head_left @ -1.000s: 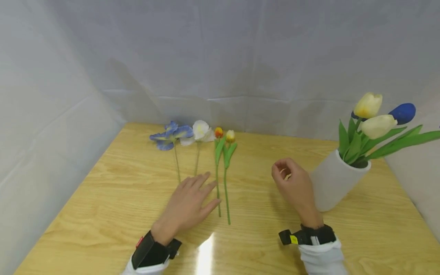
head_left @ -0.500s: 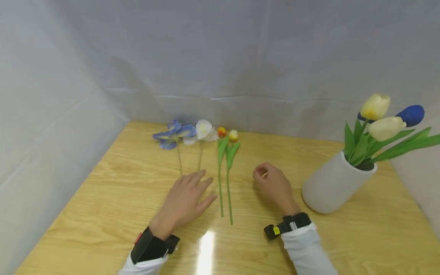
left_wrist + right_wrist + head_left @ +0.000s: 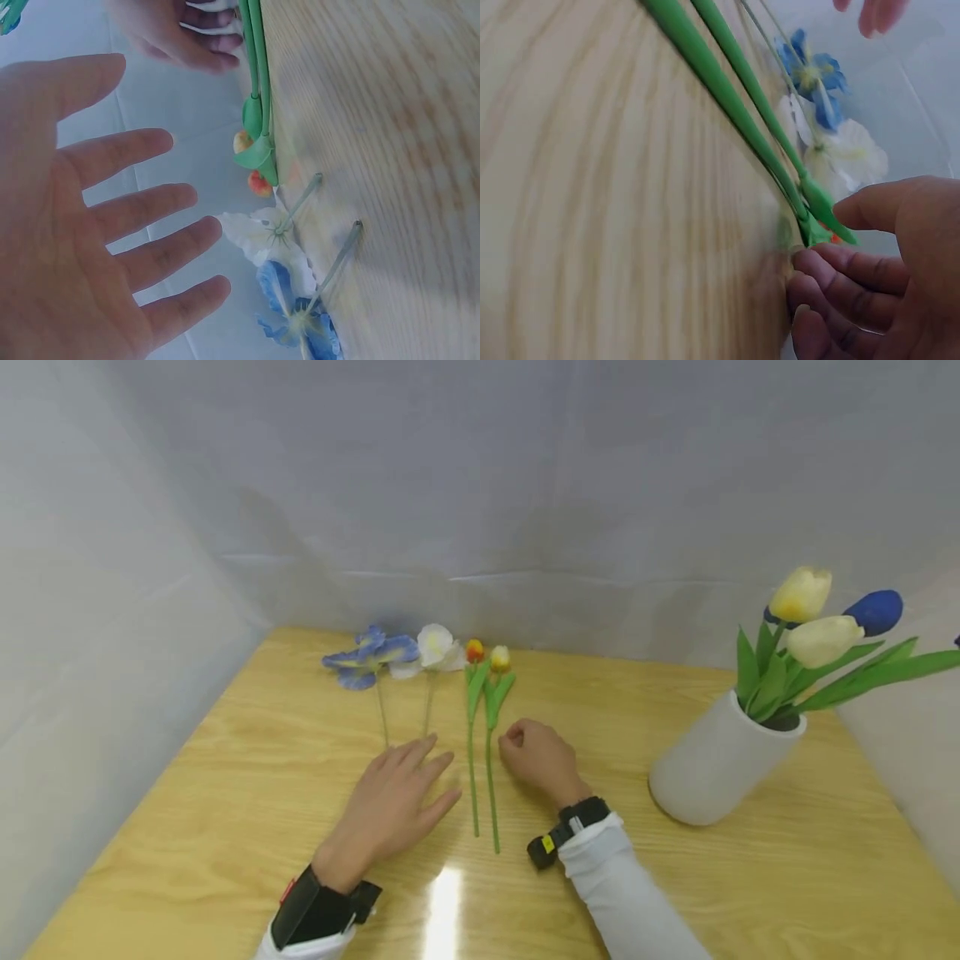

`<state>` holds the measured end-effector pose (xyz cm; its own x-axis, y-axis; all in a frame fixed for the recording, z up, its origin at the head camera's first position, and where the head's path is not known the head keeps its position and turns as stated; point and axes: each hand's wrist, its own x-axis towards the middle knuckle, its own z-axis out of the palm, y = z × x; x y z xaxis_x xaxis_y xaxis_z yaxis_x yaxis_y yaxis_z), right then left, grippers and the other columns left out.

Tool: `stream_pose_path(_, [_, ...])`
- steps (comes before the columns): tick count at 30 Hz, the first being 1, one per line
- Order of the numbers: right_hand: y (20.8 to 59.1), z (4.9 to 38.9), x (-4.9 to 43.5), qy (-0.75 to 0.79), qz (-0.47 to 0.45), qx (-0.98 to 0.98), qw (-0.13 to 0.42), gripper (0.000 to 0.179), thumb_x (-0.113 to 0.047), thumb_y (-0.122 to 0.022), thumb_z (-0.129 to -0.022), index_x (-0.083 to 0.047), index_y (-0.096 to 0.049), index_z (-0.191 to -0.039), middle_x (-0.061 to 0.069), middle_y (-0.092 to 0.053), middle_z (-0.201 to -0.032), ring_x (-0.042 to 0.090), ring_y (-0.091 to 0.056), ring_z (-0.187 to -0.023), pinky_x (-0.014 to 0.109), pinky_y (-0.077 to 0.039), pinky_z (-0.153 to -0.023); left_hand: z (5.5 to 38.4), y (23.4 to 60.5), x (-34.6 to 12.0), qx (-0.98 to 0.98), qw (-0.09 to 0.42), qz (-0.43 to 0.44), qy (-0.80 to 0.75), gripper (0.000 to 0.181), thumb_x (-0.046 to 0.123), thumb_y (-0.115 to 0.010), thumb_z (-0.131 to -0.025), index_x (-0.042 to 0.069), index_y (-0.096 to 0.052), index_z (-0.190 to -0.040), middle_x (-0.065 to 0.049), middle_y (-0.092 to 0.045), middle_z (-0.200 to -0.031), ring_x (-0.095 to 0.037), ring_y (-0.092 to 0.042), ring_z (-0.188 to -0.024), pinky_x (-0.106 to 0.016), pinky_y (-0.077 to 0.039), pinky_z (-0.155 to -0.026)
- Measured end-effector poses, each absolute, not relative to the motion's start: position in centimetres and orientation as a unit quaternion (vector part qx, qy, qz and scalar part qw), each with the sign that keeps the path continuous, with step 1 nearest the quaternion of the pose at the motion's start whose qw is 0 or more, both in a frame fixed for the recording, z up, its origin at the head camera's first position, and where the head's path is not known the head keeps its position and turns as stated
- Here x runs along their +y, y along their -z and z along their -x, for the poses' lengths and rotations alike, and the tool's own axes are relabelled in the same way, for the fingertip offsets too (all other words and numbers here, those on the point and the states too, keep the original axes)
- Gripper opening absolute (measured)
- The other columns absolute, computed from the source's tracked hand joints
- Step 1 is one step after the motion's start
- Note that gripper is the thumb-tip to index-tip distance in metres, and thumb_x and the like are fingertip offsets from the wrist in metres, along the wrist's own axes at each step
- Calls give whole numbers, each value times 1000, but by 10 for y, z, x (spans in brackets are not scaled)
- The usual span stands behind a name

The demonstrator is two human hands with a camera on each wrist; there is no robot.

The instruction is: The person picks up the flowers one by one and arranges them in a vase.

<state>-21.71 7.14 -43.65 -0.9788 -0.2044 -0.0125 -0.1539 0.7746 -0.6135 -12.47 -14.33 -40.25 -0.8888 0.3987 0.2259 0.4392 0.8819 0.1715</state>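
Observation:
My right hand (image 3: 543, 760) is beside the stem of a small white-and-yellow tulip (image 3: 500, 658), its fingers loosely curled. In the right wrist view the thumb and fingers (image 3: 847, 277) stand apart at the green leaves (image 3: 821, 206), gripping nothing. A red-and-orange tulip (image 3: 475, 651) lies just left of that one. My left hand (image 3: 390, 802) hovers with spread fingers over the lower stems of a blue iris-like flower (image 3: 367, 658) and a white flower (image 3: 437, 646). From the left wrist, the palm (image 3: 67, 225) shows with nothing in it, and the stem ends lie below.
To the right stands a white vase (image 3: 720, 760) holding white tulips (image 3: 825, 641), blue tulips (image 3: 876, 612) and long green leaves. Pale cloth (image 3: 480, 485) hangs behind the wooden table (image 3: 225, 827) and at its sides. Light glares off the front of the tabletop.
My right hand has moved left from beside the vase to the white-and-yellow tulip's stem, coming lower. The left hand has shifted slightly left and stays spread. The flowers lie as before.

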Motion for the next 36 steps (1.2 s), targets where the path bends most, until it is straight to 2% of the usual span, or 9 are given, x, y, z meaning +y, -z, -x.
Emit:
stream_pose_path(6, [439,225,51,297,69,951,48,29,-33,-55,-92,-8,-68,-97,1,-65,-84,16,-58,-70,34,-49,-61,123,405,-147,-963,102,225,112,48,43,-56,-94,12,-60,-130,-16,-45,-141,-34,-45,-125,-54,-33,-104])
stream_pose_path(11, [436,226,45,285,56,956,48,32,-38,-56,-93,-9,-68,-89,-1,-61,-73,15,-55,-61,32,-44,-54,124,405,-146,-963,97,226,113,47,43,-55,-95,12,-59,-130,-16,-44,-142,-35,-44,-126,-54,-33,-104])
stream_pose_path(15, [437,228,41,280,55,958,43,41,-39,-55,-93,-11,-63,-65,-4,-52,-55,13,-47,-48,28,-35,-44,122,405,-145,-964,86,224,111,48,44,-54,-95,12,-59,-131,-17,-44,-142,-35,-43,-126,-55,-34,-103])
stream_pose_path(19, [439,231,38,260,56,963,40,51,-38,-55,-93,-15,-49,-48,-7,-39,-42,10,-37,-40,26,-27,-38,121,405,-145,-965,89,221,107,47,43,-55,-95,13,-59,-130,-17,-45,-142,-35,-44,-126,-54,-35,-103])
stream_pose_path(22, [439,234,37,246,53,967,43,50,-36,-54,-91,-15,-46,-47,-7,-38,-42,11,-37,-40,27,-28,-38,120,405,-145,-965,96,222,105,46,42,-56,-94,12,-60,-129,-17,-46,-141,-35,-45,-125,-54,-35,-102])
stream_pose_path(28, [440,237,38,241,37,968,52,39,-30,-55,-87,-15,-47,-52,-3,-45,-49,15,-45,-46,31,-35,-42,119,406,-145,-962,105,228,106,45,42,-57,-94,13,-61,-128,-17,-47,-140,-35,-46,-124,-53,-36,-102])
stream_pose_path(36, [439,237,45,280,20,957,75,37,-26,-58,-85,-13,-51,-51,-4,-44,-47,13,-41,-45,26,-29,-39,119,408,-144,-961,107,230,111,44,41,-58,-93,13,-61,-128,-17,-48,-139,-35,-47,-123,-53,-36,-101])
